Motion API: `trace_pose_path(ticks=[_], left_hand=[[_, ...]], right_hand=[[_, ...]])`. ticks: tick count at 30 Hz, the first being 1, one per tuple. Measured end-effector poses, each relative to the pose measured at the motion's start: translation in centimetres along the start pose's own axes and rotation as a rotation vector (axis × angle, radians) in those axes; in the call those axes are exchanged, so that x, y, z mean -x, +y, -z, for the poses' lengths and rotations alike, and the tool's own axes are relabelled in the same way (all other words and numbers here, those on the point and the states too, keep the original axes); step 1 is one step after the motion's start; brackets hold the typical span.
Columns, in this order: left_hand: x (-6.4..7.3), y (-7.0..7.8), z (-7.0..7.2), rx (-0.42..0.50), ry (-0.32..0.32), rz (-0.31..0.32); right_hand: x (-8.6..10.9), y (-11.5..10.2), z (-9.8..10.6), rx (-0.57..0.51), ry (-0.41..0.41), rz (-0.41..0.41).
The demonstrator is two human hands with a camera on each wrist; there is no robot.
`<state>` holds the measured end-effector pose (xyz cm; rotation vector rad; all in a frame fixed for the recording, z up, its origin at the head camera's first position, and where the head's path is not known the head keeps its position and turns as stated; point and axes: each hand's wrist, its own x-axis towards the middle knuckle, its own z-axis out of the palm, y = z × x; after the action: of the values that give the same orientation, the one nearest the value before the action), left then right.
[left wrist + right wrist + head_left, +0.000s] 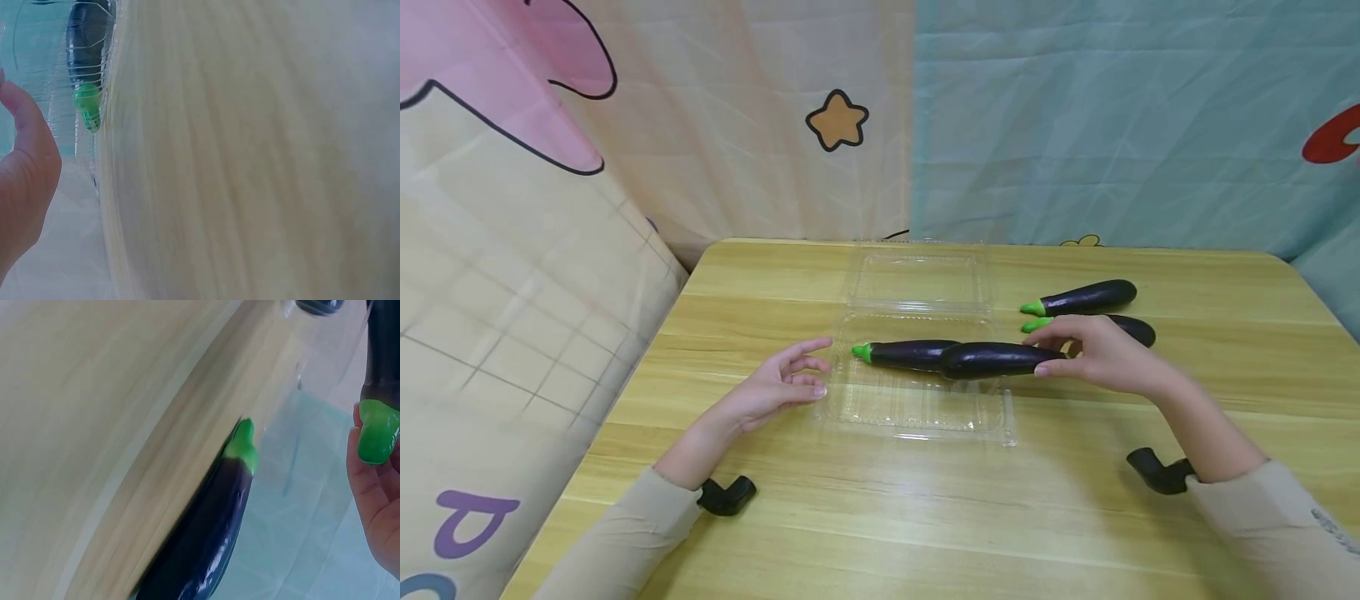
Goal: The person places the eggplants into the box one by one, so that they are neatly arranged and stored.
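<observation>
My right hand (1105, 357) grips a dark purple eggplant (1000, 361) near its green stem end (379, 434), which shows in the right wrist view. The held eggplant lies level above the right part of a clear plastic clamshell box (917, 410). Inside the box is another eggplant (902, 355), its green stem toward the left; the held one overlaps its right end in the head view. At the box's left edge, my left hand (775, 385) has its fingers spread loosely, thumb apart, and holds nothing.
Two more eggplants (1093, 297) lie on the wooden table (880, 517) at the right, one partly behind my right hand. The box's clear lid (917, 282) is folded back toward the rear curtain (737, 125). A black bent piece (727, 497) sits by each wrist.
</observation>
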<state>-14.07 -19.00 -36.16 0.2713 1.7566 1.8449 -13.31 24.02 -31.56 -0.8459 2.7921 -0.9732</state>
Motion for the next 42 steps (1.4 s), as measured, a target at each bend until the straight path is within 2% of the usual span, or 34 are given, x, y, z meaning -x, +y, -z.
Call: trace_pose_path(ticks=[6,20,31,35,42], left_hand=[[0.0,-0.1,0.0,-0.002,-0.003,-0.002],[0.0,-0.2,0.3,-0.013,-0.013,-0.019],[-0.1,-0.1,0.2,-0.008,0.001,0.004],[-0.1,0.0,0.2,-0.008,0.005,0.010],[-0.1,0.0,0.1,0.019,0.002,0.011]], right_hand=[[-0.9,-0.2,-0.7,-0.035,-0.028,0.010],[-2.9,-1.2,-2.1,-0.056,-0.067,0.100],[-4.7,-2.6,-3.2,-0.064,-0.104,0.102],[-5.3,-3.0,-3.7,-0.057,-0.110,0.096],[-6.3,-3.7,-4.7,0.017,-0.090,0.143]])
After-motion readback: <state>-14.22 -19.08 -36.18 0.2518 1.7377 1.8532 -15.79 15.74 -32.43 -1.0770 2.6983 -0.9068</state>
